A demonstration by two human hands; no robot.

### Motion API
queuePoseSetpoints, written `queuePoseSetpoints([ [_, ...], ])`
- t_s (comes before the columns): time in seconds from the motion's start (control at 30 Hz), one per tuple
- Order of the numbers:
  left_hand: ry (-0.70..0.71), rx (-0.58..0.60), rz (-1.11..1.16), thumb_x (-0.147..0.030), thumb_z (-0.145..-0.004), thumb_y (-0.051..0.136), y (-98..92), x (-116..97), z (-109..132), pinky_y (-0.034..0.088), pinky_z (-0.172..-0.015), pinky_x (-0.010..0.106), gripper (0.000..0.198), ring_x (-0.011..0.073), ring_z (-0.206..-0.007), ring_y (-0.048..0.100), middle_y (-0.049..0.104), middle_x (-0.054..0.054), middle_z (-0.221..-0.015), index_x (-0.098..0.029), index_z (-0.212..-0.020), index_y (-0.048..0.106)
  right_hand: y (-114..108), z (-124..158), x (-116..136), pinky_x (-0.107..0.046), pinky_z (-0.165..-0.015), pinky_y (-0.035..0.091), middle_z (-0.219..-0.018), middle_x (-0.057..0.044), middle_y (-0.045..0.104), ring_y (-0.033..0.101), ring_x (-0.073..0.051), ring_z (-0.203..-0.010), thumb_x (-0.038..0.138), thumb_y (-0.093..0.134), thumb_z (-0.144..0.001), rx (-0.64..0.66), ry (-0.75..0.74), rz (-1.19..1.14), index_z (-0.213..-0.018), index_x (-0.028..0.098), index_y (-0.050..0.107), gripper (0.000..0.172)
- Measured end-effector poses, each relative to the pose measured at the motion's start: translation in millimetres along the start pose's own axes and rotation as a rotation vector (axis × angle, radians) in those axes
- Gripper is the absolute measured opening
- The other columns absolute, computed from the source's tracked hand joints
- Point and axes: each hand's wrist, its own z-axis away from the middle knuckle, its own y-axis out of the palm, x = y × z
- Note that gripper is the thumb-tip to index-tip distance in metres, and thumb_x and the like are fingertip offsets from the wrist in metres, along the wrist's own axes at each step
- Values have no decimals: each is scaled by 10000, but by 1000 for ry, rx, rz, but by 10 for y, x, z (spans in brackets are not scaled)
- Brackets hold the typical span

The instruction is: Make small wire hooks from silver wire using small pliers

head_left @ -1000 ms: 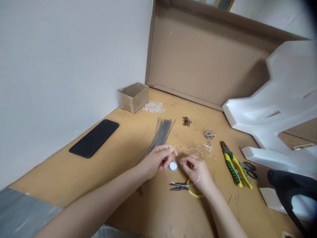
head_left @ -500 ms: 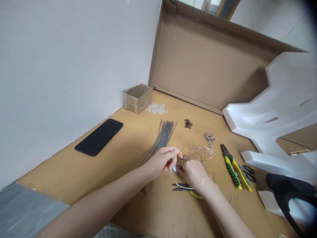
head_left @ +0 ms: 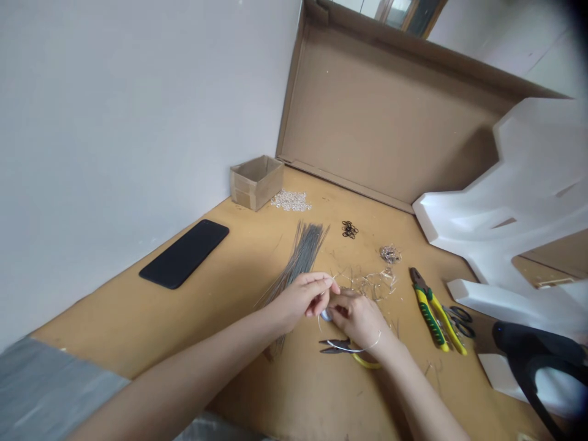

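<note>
My left hand point(head_left: 307, 300) is closed, thumb and forefinger pinching a thin wire point(head_left: 320, 322) that pokes out above and below the fingers. Right beside it, my right hand point(head_left: 361, 315) has its fingers bent together at the left fingertips; what they grip is hidden. A small pale blue-white thing point(head_left: 326, 315) shows beneath the fingers. A thin bracelet hangs at my right wrist. Under the hands lie pliers point(head_left: 337, 346) with dark jaws and yellow handles. A bundle of straight grey wires point(head_left: 305, 248) extends behind my left hand.
Wire scraps point(head_left: 374, 285) lie beyond my right hand. Farther back are black rings point(head_left: 350, 229), a wire pile point(head_left: 390, 253), clear beads point(head_left: 291, 200) and a small cardboard box point(head_left: 256, 184). Green-yellow pliers point(head_left: 432, 312) and scissors point(head_left: 460, 320) lie right, a phone point(head_left: 184, 253) left.
My right hand has shifted slightly and its fingers have turned a little at the left fingertips. The left hand keeps its pinch; the things on the table have not moved.
</note>
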Motion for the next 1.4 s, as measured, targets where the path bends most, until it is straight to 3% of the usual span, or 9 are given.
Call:
queuePoseSetpoints([
  [0.2,-21,9,-20,-324,-832,418,14,47,-22,199,-349,152,242,39,-332,256,398,-77,-381,-132,-761,549,147,46,-143,-242,-587,373,-670,-25,612,529,-135,-600,165,514,-745,-142,30,-339,-751,188,673,161],
  [0.3,-43,10,-45,-325,-827,420,22,63,-28,199,-344,156,240,39,-322,263,402,-76,-378,-134,-749,544,183,63,-180,-235,-536,355,-608,-10,577,482,-119,-551,235,561,-736,-189,120,-620,-721,171,667,125],
  [0.43,-61,27,-81,-320,-830,405,46,94,-29,199,-342,158,243,41,-314,273,417,-71,-379,-134,-756,543,164,76,-201,-190,-401,224,-567,21,530,351,-56,-432,344,618,-726,-160,311,-1184,-735,155,654,192],
  [0.6,-94,76,-132,-334,-825,401,96,147,-21,223,-350,157,255,44,-317,276,414,-71,-375,-134,-755,542,122,65,-207,-179,-369,151,-583,18,522,308,-25,-412,284,656,-715,-128,313,-1614,-745,134,666,154],
  [0.83,-130,108,-190,-327,-822,391,131,181,-15,241,-356,157,253,46,-314,289,416,-70,-373,-134,-757,541,102,81,-196,-171,-364,138,-560,21,502,328,-23,-414,233,644,-739,-96,293,-1715,-757,122,669,115],
  [1.4,-133,105,-188,-356,-806,401,152,138,-11,233,-344,160,267,51,-310,290,411,-73,-371,-136,-750,543,117,99,-182,-186,-377,143,-566,1,538,316,-39,-427,268,662,-717,-107,300,-1646,-762,128,684,148],
])
